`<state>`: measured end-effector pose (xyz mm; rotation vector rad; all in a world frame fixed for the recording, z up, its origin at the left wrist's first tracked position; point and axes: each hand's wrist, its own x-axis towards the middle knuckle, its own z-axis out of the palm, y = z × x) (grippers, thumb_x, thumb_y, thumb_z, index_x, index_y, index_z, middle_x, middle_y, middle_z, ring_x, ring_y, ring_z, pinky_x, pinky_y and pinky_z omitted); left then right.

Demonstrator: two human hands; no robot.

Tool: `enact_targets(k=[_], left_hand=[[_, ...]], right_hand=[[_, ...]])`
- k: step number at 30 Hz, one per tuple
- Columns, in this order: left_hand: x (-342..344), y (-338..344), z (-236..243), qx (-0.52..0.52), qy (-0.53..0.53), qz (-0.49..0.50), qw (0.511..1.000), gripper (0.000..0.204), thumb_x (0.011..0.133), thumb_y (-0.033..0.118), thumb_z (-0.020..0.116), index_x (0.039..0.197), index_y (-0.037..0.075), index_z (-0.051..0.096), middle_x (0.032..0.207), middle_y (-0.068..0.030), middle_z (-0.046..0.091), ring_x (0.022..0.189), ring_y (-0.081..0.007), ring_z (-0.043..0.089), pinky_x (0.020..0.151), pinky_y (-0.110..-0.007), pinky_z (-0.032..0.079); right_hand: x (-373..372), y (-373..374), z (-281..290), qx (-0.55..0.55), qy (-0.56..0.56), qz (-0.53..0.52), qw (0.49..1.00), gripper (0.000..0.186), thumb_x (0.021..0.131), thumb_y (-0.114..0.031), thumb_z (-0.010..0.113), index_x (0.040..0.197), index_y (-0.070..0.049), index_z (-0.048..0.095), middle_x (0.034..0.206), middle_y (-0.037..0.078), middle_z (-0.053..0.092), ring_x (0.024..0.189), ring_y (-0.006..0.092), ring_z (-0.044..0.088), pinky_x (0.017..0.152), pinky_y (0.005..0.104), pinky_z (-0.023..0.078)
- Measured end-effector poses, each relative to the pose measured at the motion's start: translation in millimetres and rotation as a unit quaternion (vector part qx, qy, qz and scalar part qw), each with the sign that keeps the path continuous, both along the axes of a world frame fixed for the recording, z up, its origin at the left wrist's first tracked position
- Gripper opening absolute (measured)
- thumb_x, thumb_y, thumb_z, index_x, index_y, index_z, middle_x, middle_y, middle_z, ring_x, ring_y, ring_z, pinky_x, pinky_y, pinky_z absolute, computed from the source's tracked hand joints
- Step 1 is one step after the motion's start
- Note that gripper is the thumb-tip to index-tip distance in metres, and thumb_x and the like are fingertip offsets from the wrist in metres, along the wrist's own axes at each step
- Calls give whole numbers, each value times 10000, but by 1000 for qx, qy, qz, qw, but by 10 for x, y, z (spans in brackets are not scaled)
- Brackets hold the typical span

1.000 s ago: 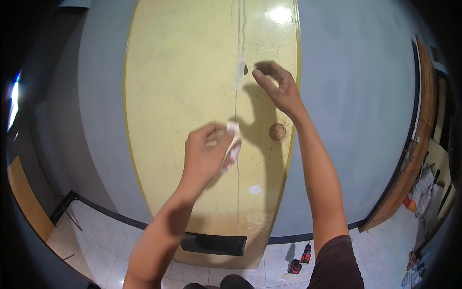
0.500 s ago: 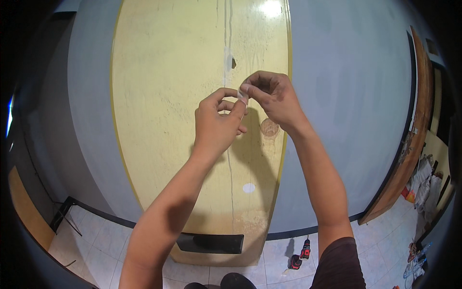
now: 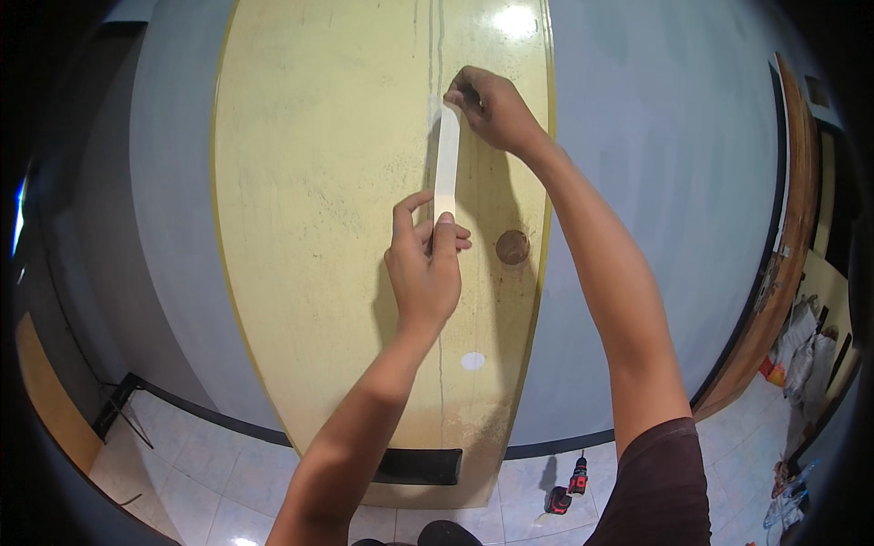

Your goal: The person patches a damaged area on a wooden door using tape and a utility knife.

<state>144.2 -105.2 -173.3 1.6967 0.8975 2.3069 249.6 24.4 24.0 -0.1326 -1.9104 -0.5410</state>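
Observation:
A pale strip that looks like tape [image 3: 446, 150] stretches upright between my hands, in front of a yellow door-like panel [image 3: 309, 182]. The fingertips of my right hand [image 3: 489, 105] pinch its top end. Below, my left hand [image 3: 430, 264] grips the bottom end between thumb and fingers, its other fingers spread behind. The strip runs along the grey vertical lines on the panel. Whether it touches the surface, I cannot tell. To the right of my left hand is a round brown hole or recess [image 3: 513, 247] in the panel.
Lower on the panel are a white round spot [image 3: 472, 361] and a black bar [image 3: 419, 467]. A red-and-black cordless drill [image 3: 569, 487] lies on the tiled floor. Blue-grey wall [image 3: 655, 182] flanks the panel; a brown wooden frame [image 3: 792, 227] stands far right.
My hands were close together with a small bit of the strip showing. The right hand has moved up and the left slightly down, drawing out the strip. The dark hole in the panel is now covered.

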Motion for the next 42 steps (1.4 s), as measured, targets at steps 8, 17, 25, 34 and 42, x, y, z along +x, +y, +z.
enact_targets(k=[8, 17, 25, 34, 42], left_hand=[[-130, 63, 83, -170, 28, 22, 985, 298, 1108, 264, 609, 1100, -27, 673, 859, -123, 774, 715, -155, 731, 694, -310, 567], [-40, -12, 64, -111, 10, 26, 993, 298, 1038, 207, 688, 957, -79, 671, 844, -163, 744, 742, -289, 813, 545, -327, 590], [-287, -39, 386, -106, 117, 140, 977, 314, 946, 178, 693, 1158, -54, 693, 951, -191, 680, 732, -289, 768, 651, -386, 596], [-360, 256, 438, -77, 234, 251, 936, 509, 930, 244, 655, 1391, 39, 718, 967, -212, 672, 829, -311, 681, 809, -423, 571], [-185, 129, 472, -108, 310, 376, 867, 491, 951, 262, 616, 1360, 13, 724, 1010, -198, 649, 825, -350, 728, 763, -465, 602]], right_hand=[[-115, 285, 170, 10, 3, -102, 995, 34, 1001, -79, 692, 1018, -49, 694, 989, 153, 741, 1008, 378, 666, 992, 491, 449], [-153, 457, 96, 93, 23, -71, 993, 53, 1005, -108, 689, 1024, -83, 646, 999, 78, 689, 1018, 310, 631, 964, 448, 390], [-189, 477, 47, 143, 53, -66, 986, 95, 996, -170, 699, 1032, -103, 643, 1004, 84, 659, 1034, 311, 623, 921, 453, 391], [-214, 477, 68, 119, 65, -63, 989, 93, 997, -174, 700, 1031, -98, 658, 1000, 87, 675, 1023, 322, 636, 950, 449, 395], [-213, 492, 79, 127, 69, -75, 987, 87, 992, -167, 715, 1033, -106, 667, 991, 54, 684, 1013, 280, 639, 937, 442, 399]])
